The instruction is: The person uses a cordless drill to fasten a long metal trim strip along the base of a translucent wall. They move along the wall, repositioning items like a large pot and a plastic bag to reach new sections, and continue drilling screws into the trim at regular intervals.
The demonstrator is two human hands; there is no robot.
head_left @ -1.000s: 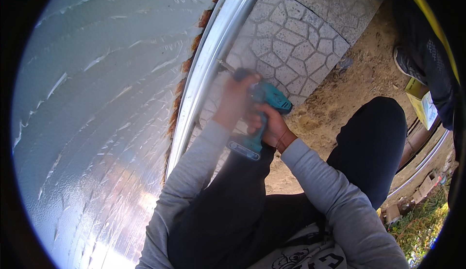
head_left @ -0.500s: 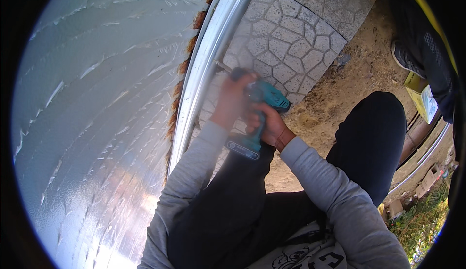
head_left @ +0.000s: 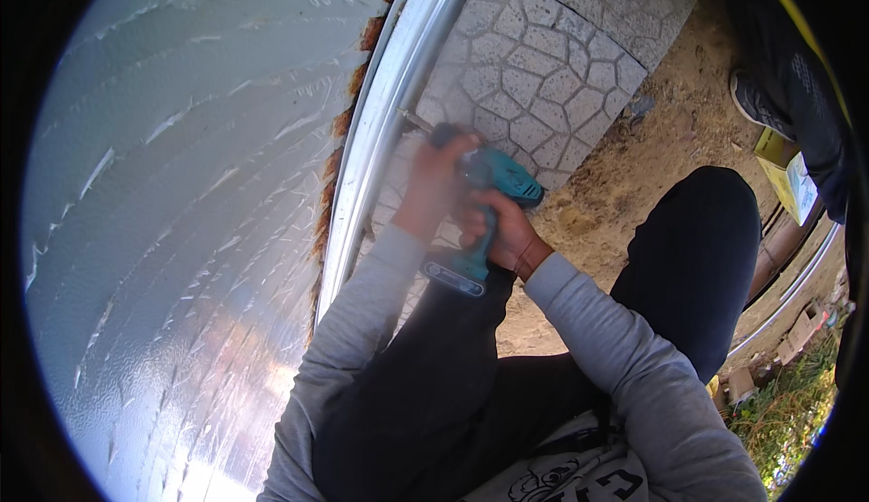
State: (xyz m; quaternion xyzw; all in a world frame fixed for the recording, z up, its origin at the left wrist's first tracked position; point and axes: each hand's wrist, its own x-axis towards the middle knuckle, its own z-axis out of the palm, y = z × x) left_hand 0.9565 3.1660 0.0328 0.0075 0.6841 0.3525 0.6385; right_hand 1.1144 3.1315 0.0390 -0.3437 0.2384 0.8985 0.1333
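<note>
Teal drill [head_left: 509, 174] was held at hdl. [head_left: 476, 256] by R hand [head_left: 509, 228], its nose [head_left: 443, 134] wrapped by L hand [head_left: 433, 181], nearer metal rail [head_left: 373, 131]. Long axis was aimed upper-L, bit [head_left: 417, 122] toward rail; contact couldn't be confirmed w/ blur.

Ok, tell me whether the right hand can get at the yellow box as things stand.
Probably not: the right hand is gripping the drill, and the bent knee seems to stand between it and the yellow box.
</note>
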